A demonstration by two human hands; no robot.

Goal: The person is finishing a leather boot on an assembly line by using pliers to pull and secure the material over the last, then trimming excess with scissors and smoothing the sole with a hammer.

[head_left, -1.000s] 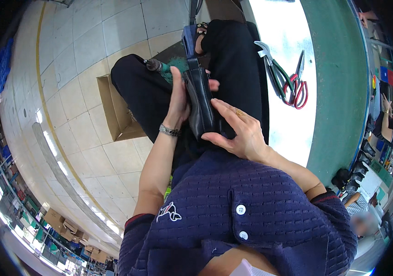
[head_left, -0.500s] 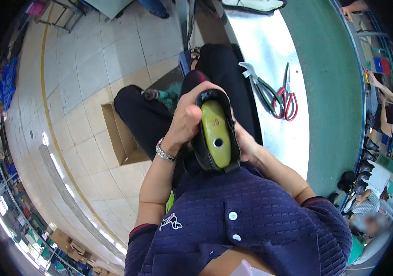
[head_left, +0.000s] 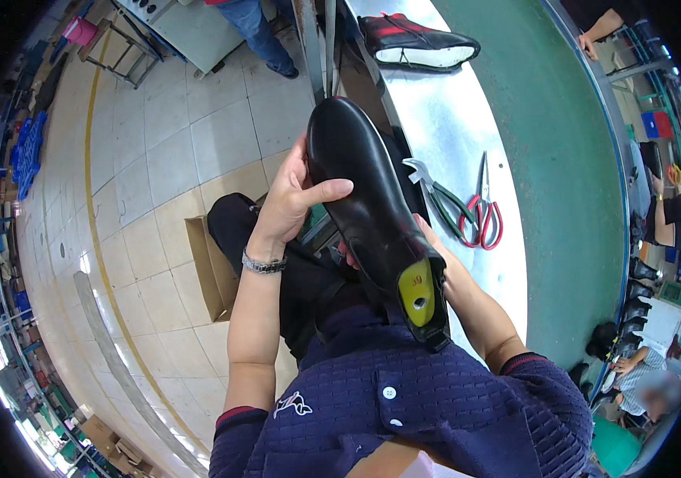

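Shoe held aslant over my lap, toe pointing away, open top toward my shirt. It is a glossy black smooth-leather shoe (head_left: 356, 171), with a hard yellow-green shoe form (head_left: 418, 291) showing in its opening. My left fingers (head_left: 332, 190) grip the forefoot, thumb across the top, the rest along its left side. My right fingers (head_left: 347, 253) clasp it from beneath, tips showing at the left edge; most of that grip is hidden.

Risks, my judgement: smooth leather could slip if the left thumb eases; the form's weight could tip the heel end if the underside support shifts; a nail could mark the shine. Swinging right could knock the green-handled metal pincers (head_left: 428, 183) or red-handled scissors (head_left: 484, 175) on the bright metallic surface (head_left: 508, 287).
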